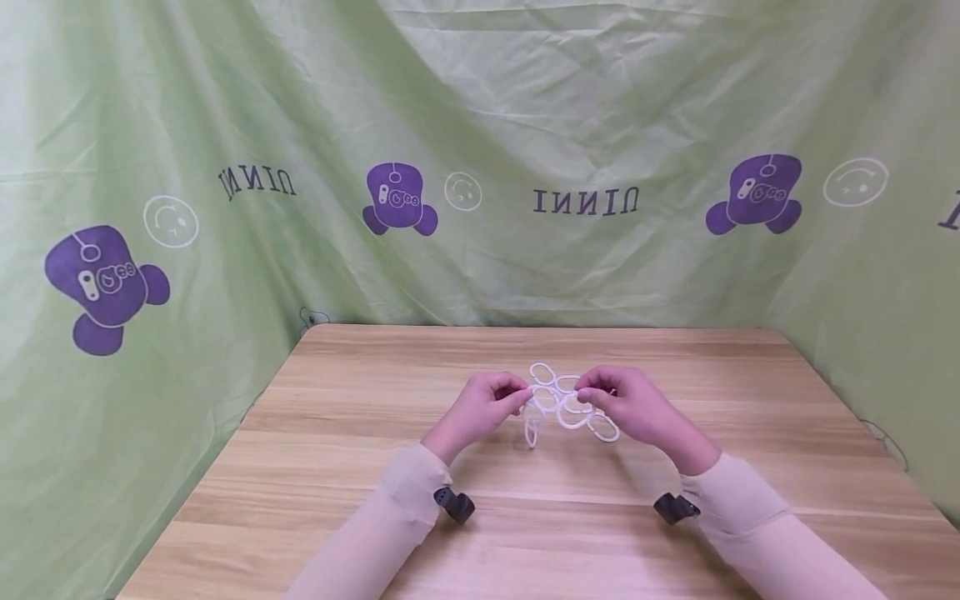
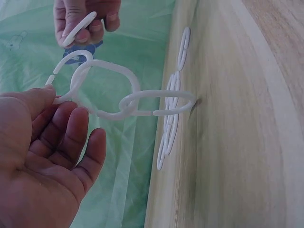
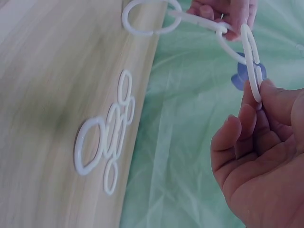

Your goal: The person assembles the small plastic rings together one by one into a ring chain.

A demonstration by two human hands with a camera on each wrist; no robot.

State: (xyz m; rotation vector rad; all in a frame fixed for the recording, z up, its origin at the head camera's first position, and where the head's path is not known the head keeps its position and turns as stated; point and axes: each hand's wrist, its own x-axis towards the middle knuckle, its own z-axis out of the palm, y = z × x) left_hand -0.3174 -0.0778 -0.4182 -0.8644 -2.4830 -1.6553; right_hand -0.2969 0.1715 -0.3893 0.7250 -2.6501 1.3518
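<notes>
The left hand (image 2: 45, 156) pinches one end of a short chain of white links (image 2: 114, 92); the right hand (image 3: 261, 156) pinches a single link (image 3: 251, 61) at its other end — seemingly being hooked on. More loose links (image 3: 107, 135) lie on the wooden table (image 1: 375, 500) beyond the hands, so most joining looks undone.

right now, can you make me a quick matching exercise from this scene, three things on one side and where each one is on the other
Things:
1. left hand
2. right hand
3. loose rings

Places:
a. lying flat on the wooden table
b. pinching the end of the linked chain
c. holding a single white ring

Pairs: 1-b, 2-c, 3-a
</notes>
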